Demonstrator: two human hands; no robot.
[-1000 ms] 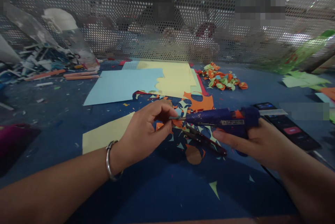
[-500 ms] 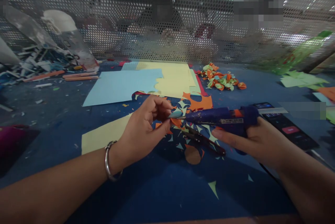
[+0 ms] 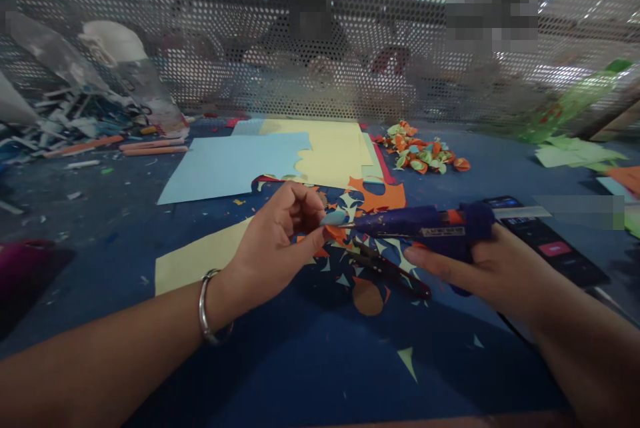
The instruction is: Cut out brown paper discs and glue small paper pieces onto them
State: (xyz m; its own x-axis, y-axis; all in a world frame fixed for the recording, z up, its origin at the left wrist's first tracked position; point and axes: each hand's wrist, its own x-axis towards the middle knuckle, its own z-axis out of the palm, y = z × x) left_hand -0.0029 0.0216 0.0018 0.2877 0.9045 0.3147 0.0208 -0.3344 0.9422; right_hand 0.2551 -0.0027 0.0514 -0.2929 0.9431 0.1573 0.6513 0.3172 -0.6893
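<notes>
And here's the meeting point: the left hand (image 3: 280,241) pinches a small blue-and-orange paper piece (image 3: 335,217) between thumb and fingers, just above the scraps at the middle of the table (image 3: 320,375). The fingers cover its near end, so its full shape is anyone's call. The right hand (image 3: 480,275) is wrapped round a dark blue glue gun (image 3: 415,223), thumb along the underside, the other fingers mostly hidden behind the handle — whether one presses the trigger, I can't tell. The nozzle is right at the paper piece; touching or a hair apart is too fine to call, and no glue can be made out. Below the gun lies a pair of scissors (image 3: 395,273), dark against dark, blades hard to pick out among the paper scraps (image 3: 344,279). To the right, the phone (image 3: 555,245) is partly covered by the hand and a strip lying across it. Farther back sits a heap of curled paper pieces (image 3: 425,151), beside overlapping sheets (image 3: 240,158). Behind the perforated screen (image 3: 350,81), only blurred shapes — and at left, a purple object (image 3: 27,268) is cut off by the frame.
</notes>
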